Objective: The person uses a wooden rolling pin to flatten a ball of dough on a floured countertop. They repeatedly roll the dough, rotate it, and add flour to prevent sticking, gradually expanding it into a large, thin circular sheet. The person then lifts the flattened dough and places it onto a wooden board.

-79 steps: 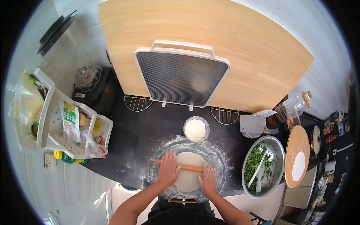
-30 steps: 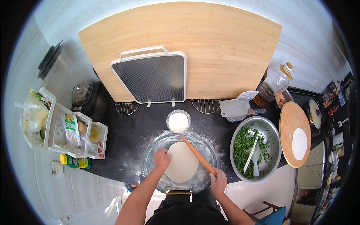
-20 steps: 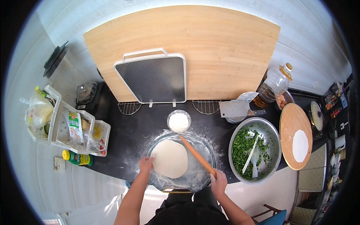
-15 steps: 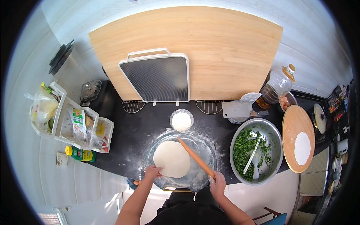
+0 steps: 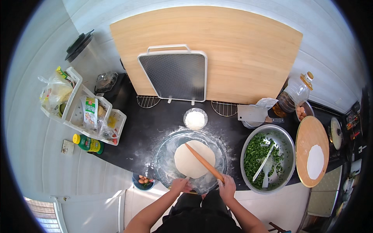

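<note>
A thin, pale round of dough point(image 5: 188, 160) lies on a floured round glass board point(image 5: 165, 171) at the counter's front edge. My left hand point(image 5: 181, 185) is at the dough's near edge, its fingers pinched on the rim. In my right hand point(image 5: 227, 187) is the near end of a tapered wooden rolling pin point(image 5: 206, 163), the fingers closed round it. The pin slants up to the left, its far tip over the dough's upper part. A small glass bowl of white flour point(image 5: 195, 119) stands just beyond the board.
At right are a steel bowl point(image 5: 288, 171) of chopped greens with chopsticks and a white spatula, and a wooden board point(image 5: 304, 155) bearing a flat dough round point(image 5: 315, 162). A cleaver point(image 5: 250, 113) lies behind. White baskets point(image 5: 74, 106) and a yellow-capped bottle point(image 5: 88, 143) stand left.
The dough has shifted or turned on the board, and my left hand has gone from its left side to its near edge. The rolling pin now lies across the dough. The view has shifted.
</note>
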Action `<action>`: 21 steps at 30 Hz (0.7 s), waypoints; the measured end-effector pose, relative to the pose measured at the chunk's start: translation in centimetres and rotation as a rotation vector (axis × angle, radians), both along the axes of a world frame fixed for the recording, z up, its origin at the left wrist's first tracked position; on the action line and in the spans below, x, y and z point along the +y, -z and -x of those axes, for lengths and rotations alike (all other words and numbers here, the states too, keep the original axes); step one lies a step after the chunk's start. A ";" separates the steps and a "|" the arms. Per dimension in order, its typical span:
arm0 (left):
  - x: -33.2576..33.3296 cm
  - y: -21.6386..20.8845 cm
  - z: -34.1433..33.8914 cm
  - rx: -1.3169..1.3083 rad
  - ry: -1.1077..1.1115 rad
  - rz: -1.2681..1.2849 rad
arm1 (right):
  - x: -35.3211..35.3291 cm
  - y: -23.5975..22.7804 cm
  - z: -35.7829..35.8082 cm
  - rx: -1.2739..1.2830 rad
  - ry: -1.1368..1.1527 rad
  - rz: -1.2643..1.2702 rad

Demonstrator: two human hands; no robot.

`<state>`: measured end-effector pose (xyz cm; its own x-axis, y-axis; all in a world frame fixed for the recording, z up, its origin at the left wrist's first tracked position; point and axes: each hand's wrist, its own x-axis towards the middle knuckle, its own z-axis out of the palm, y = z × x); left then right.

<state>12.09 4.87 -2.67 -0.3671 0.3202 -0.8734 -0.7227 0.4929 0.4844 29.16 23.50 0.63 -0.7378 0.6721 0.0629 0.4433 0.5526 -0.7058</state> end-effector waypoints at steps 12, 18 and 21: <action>3.5 -2.6 15.2 1.593 0.968 0.092 | 1.5 1.8 10.2 -0.060 -0.288 -0.205; -0.1 -0.7 15.4 1.443 1.054 0.009 | -1.4 2.1 11.0 -0.261 -0.181 -0.333; -5.6 -1.5 11.8 1.404 1.055 -0.031 | -5.0 2.4 7.3 -0.322 -0.361 -0.332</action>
